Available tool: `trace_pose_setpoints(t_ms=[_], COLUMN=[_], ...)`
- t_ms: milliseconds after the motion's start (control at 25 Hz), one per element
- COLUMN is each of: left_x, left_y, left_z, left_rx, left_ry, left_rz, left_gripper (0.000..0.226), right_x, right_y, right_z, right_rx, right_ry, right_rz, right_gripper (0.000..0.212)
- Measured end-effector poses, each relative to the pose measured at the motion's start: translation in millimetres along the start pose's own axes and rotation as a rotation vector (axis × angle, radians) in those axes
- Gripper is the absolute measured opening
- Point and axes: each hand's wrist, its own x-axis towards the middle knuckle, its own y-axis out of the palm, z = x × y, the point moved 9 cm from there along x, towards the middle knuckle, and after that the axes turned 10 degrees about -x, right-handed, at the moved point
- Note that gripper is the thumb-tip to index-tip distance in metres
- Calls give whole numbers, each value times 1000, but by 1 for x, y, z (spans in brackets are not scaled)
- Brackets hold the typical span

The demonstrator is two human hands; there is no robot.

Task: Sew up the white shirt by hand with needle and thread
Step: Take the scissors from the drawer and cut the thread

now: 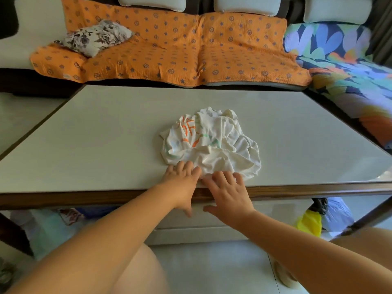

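Observation:
A crumpled white shirt (212, 143) with orange and green print lies bunched on the grey table top (106, 134), close to the near edge. My left hand (182, 183) reaches over the table's edge, its fingers spread and touching the shirt's near left hem. My right hand (229, 194) lies beside it, fingers straight and resting on the shirt's near edge. Neither hand holds anything. No needle or thread shows in view.
The table has a dark wooden rim (63, 198). Behind it stands a sofa with an orange patterned cover (180, 49), a floral cushion (95, 37) and a colourful cover (339, 60) at right. Bags, one yellow (309, 223), sit under the table.

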Motion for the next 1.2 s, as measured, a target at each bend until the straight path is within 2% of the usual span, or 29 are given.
trace_pose_setpoints(t_ms=[80,160,200,240,280,320,360,400,440,520,600,680,760,840,880,960,1040,1160,1200], left_x=[5,10,13,15,18,25,35,46,55,74,91,101,103,104,105,110,117,122,121], left_y=[0,1,0,-3,-10,-23,-43,-61,-72,-68,-61,-61,-60,-65,-68,-70,-58,-40,-44], left_z=[-4,-8,-7,-2,4,10,19,32,38,34,34,46,51,50,51,58,66,66,61], left_rx=[99,144,90,-59,-293,-560,-765,-816,-728,-505,-483,-713,-993,-1076,-1058,-964,-864,-708,-604], left_ry=[-8,-15,-25,-39,-57,-67,-80,-106,-124,-124,-98,-76,-89,-94,-93,-114,-163,-230,-227], left_rz=[-67,-34,36,119,191,167,17,-179,-328,-359,-330,-356,-395,-471,-511,-545,-496,-383,-419], left_gripper=[86,87,88,84,70,52,37,30,32,33,24,19,18,17,16,15,14,14,15], right_x=[7,10,13,16,22,29,35,39,43,47,53,60,63,66,69,75,82,83,83], right_y=[2,-1,-5,-13,-18,-23,-28,-28,-18,11,33,34,39,46,50,52,52,64,65], right_z=[1,6,3,-8,-27,-52,-81,-109,-131,-146,-145,-151,-166,-178,-182,-187,-187,-175,-172], right_rx=[-8,24,77,183,325,459,510,471,415,329,393,607,881,1090,1103,962,715,344,262], right_ry=[-24,-66,-68,-29,71,199,321,414,482,506,464,510,656,796,828,808,703,571,551], right_rz=[-3,16,31,60,112,100,32,-1,55,318,424,389,311,231,218,220,234,343,358], right_gripper=[82,76,70,61,52,45,38,34,33,39,41,38,37,43,43,35,24,24,23])
